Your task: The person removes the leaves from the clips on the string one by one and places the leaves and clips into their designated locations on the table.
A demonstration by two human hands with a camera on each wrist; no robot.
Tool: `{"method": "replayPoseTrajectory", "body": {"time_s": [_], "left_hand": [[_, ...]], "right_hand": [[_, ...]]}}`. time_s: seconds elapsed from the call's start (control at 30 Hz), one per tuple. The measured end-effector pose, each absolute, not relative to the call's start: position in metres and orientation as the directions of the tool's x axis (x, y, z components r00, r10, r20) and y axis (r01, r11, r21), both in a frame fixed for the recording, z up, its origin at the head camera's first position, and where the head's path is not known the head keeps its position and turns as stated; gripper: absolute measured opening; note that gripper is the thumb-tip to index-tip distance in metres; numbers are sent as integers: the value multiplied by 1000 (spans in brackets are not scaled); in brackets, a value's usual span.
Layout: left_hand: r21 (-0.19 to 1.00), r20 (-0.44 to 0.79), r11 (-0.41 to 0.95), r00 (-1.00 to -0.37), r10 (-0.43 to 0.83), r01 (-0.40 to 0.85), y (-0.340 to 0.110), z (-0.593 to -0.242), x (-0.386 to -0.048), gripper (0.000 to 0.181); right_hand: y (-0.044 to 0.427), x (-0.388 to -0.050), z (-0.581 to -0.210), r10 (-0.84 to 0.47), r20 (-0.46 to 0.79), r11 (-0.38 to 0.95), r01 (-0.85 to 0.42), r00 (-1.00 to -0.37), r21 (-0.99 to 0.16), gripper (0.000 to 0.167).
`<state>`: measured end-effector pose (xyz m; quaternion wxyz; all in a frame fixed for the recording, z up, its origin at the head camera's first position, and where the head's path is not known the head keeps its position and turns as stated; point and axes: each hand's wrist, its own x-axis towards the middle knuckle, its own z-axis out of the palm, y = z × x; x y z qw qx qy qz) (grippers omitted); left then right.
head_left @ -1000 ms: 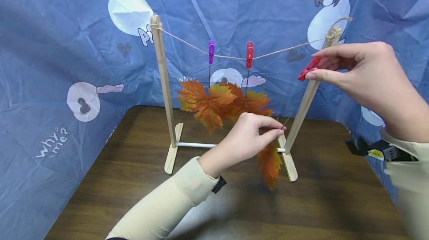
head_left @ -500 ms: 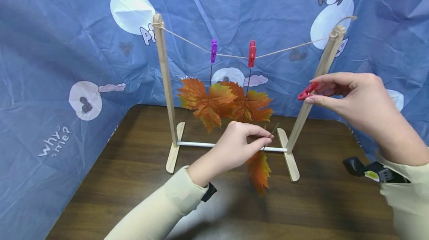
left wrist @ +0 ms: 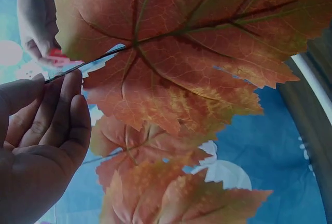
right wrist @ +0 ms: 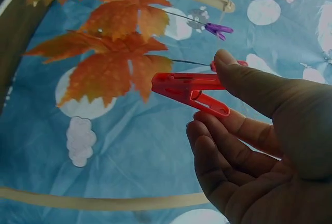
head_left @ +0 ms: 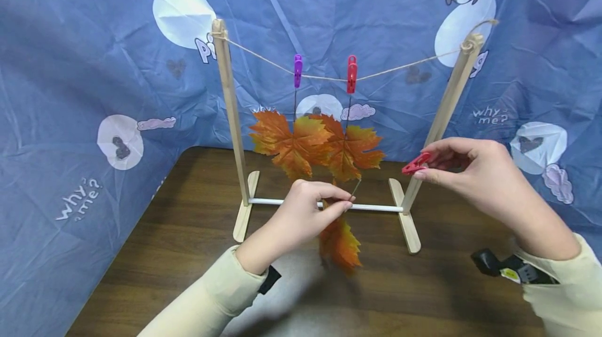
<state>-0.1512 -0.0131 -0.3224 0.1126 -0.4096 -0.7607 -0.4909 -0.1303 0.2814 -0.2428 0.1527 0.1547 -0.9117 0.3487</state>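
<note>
My left hand (head_left: 301, 217) pinches the thin stem of an orange maple leaf (head_left: 340, 245) between thumb and index finger; the leaf hangs below that hand and fills much of the left wrist view. Off to the right, my right hand (head_left: 475, 180) holds a red clothespin (head_left: 416, 163) by its handle ends, and its tip looks closed in the right wrist view. On the string (head_left: 390, 69), a purple clothespin (head_left: 298, 71) and another red clothespin (head_left: 351, 74) each grip the stem of a hanging maple leaf, one left (head_left: 289, 141) and one right (head_left: 350, 151).
Two wooden posts, left (head_left: 229, 112) and right (head_left: 444, 117), carry the string and stand on flat wooden feet. A white rod (head_left: 376, 208) joins them low down. The stand is on a brown wooden table (head_left: 164, 274), with a blue printed cloth (head_left: 122, 55) behind.
My left hand has moved left with the maple leaf, and its stem still sticks out past the fingertips. My right hand has come down with the red clothespin.
</note>
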Motion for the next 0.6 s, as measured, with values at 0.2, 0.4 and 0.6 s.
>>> {"method": "replayPoseTrajectory", "body": {"time_s": [0.2,0.4,0.6], "left_hand": [[665,551,214,-663,507,715,-27,-329,-149,6],[700,511,241,-708,488,672,-39,-334,-145,6],[678,515,289,-718,468,675,-48,-339,-145,6]], "right_hand": [[279,-130,-262,-176,355,715,-367,-918,-595,27],[276,-130,-280,-240,380,688,-433,-893,-583,30],[272,-132,-295,-254,324,701,-405,-911,-588,28]]}}
